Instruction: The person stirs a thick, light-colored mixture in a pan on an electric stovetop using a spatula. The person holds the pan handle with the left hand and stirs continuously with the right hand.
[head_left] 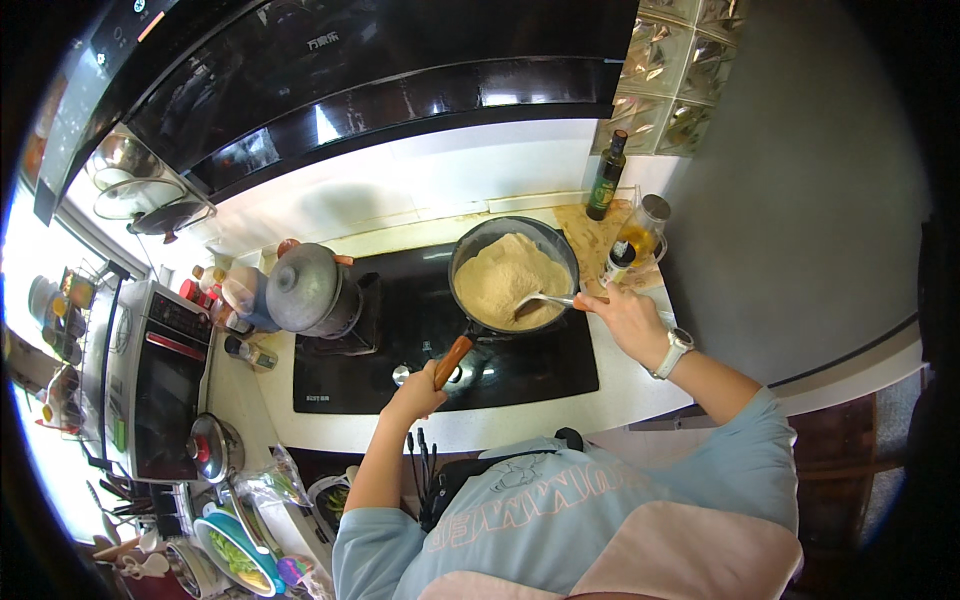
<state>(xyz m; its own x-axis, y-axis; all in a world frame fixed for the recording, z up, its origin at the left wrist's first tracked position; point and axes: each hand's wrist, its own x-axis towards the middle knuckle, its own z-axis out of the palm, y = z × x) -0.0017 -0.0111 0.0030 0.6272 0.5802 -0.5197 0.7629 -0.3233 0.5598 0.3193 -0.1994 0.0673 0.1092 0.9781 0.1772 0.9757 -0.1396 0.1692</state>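
Observation:
A dark wok (pixel 467 322) with a wooden handle (pixel 455 362) sits on the right side of the black glass cooktop (pixel 400 300). Heaped inside it is a pale tan, flour-like powder (pixel 510 272). My left hand (pixel 412 393) is wrapped round the wok's handle. In my right hand (pixel 628 320) is a metal spatula (pixel 545 298) with a wooden grip, its blade partly sunk in the powder at the wok's near right side. A pale watch is on my right wrist.
A lidded grey pot (pixel 312 292) stands on the left burner. Right of the wok are a dark green bottle (pixel 607 175), a glass jug of yellow liquid (pixel 645 225) and a black-capped jar (pixel 617 262). A microwave (pixel 155 380) stands far left; the range hood (pixel 400 70) overhangs the back.

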